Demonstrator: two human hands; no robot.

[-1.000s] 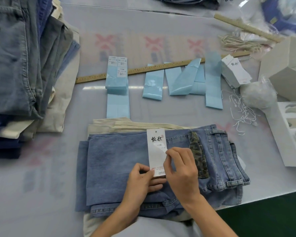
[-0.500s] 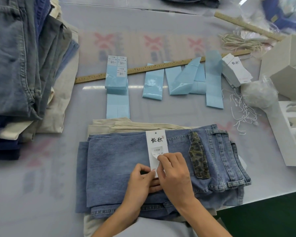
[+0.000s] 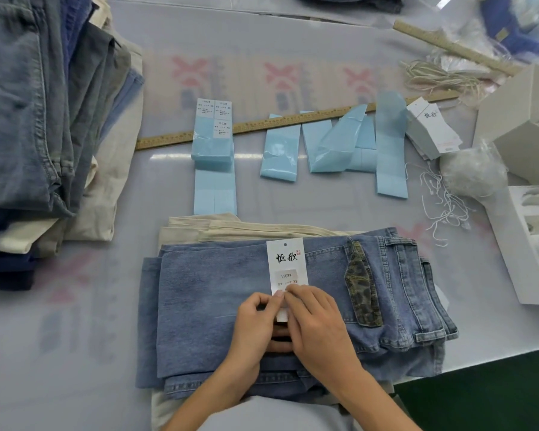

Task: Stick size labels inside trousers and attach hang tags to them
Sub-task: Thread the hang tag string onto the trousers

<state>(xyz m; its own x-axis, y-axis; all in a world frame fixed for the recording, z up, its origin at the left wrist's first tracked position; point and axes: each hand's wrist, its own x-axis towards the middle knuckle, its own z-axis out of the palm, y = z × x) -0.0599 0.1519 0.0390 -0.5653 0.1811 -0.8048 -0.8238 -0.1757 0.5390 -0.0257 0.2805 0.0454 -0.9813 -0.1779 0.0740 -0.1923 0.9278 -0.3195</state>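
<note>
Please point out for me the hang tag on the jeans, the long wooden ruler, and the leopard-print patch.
hang tag (image 3: pixel 286 259), head view, on its printed upper half.
wooden ruler (image 3: pixel 262 125), head view, on its middle stretch.
leopard-print patch (image 3: pixel 363 290), head view, on its centre.

Blue jeans (image 3: pixel 218 306), leopard-print patch (image 3: pixel 363 293)
</note>
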